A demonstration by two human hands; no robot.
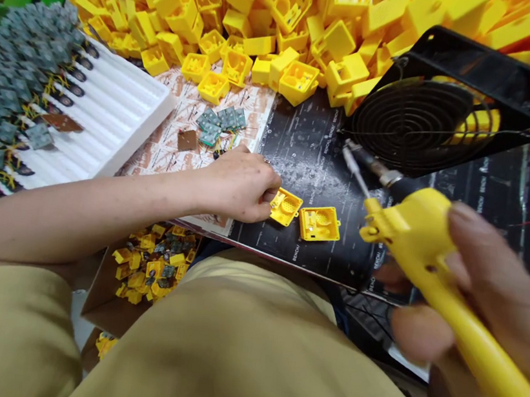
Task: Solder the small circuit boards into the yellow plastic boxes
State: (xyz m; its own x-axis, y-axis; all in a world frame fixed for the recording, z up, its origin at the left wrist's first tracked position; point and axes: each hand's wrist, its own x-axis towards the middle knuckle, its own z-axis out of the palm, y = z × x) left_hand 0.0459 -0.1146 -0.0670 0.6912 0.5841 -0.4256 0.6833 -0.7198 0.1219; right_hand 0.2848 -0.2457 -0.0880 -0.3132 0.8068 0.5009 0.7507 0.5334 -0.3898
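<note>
My left hand (242, 186) reaches across the mat with its fingers curled and closed at the left edge of a small open yellow plastic case (287, 207); the fingertips are partly hidden. Just right of it lies a second open yellow case (320, 224), with small parts inside. In my right hand (488, 286), blurred and close to the camera, is a yellow soldering gun (456, 302), its metal tip pointing to the upper left above the black mat (283, 136). Behind my left hand lie several green circuit boards (221, 124) and a brown board (187, 141).
A black fan (416, 121) with a wire guard stands at the back right. Yellow cases (173, 4) are heaped along the back. At left, a white foam tray (126, 102) bears many wired boards (12, 74). Below the table edge, a cardboard box (106, 291) holds yellow cases and boards.
</note>
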